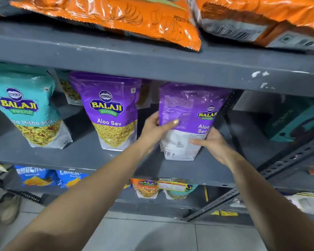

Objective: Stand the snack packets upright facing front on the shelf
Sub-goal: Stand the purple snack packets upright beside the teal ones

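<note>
A purple Aloo Sev packet [187, 113] stands upright on the grey middle shelf [80, 156] with its printed back side toward me. My left hand [155, 128] grips its left edge, thumb across the face. My right hand [211, 142] holds its lower right corner. To the left a second purple Aloo Sev packet [110, 113] stands upright facing front. Further left a teal Mitho Mix packet [28, 109] also stands facing front, leaning slightly. More packets show behind these two.
Orange chip bags [120, 17] lie flat on the shelf above, overhanging its edge. A teal box [295, 122] sits at the right behind a slotted metal upright [272, 171]. Lower shelf holds blue, orange and teal packets [147, 187]. Tiled floor lies below.
</note>
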Demonstrator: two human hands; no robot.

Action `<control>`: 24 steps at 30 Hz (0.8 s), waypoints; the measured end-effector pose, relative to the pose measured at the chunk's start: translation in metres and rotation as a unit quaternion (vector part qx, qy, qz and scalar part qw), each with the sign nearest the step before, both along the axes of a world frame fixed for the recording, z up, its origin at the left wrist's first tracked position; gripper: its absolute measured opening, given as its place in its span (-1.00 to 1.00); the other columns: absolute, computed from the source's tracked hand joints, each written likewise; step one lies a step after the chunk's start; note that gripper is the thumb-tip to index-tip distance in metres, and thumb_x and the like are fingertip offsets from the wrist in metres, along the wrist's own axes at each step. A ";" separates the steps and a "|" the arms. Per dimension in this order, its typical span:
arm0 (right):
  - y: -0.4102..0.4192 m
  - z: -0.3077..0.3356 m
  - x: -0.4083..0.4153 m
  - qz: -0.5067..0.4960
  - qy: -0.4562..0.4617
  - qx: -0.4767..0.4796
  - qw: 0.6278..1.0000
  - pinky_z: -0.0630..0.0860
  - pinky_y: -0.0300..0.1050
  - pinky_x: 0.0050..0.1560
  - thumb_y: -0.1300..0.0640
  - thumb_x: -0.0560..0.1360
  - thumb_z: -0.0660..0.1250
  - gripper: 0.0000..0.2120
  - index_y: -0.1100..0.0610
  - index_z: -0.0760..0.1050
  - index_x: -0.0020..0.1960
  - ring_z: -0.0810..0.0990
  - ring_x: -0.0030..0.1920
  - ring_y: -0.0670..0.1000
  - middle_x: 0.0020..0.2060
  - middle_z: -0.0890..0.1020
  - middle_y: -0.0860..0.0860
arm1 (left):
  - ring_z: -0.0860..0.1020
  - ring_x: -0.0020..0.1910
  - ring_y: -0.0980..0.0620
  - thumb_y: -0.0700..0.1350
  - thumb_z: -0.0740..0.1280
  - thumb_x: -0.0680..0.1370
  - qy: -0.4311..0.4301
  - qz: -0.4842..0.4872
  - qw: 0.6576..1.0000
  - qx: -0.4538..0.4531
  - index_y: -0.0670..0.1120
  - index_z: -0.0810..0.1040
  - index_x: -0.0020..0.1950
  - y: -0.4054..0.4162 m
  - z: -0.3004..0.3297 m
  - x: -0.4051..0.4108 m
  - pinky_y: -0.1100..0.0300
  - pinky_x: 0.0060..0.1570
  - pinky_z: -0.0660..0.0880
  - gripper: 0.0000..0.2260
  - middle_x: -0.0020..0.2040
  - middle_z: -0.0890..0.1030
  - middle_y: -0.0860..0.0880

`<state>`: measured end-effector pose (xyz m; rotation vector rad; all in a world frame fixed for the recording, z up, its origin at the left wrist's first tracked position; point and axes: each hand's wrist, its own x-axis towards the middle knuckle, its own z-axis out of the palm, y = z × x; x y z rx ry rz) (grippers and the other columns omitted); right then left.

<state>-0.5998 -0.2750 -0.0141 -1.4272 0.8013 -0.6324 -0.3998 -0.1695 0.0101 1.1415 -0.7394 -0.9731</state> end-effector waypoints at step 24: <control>0.007 -0.001 -0.011 -0.191 -0.011 0.149 0.970 0.38 0.12 0.43 -0.33 0.60 -0.08 -0.26 0.22 0.42 0.44 0.52 0.35 0.21 0.31 0.58 0.25 | 0.48 -0.09 0.07 -0.26 0.53 0.32 -0.268 0.030 0.944 0.192 -0.06 0.44 0.01 0.034 -0.053 -0.039 0.33 -0.09 0.40 -0.62 0.02 0.49 -0.03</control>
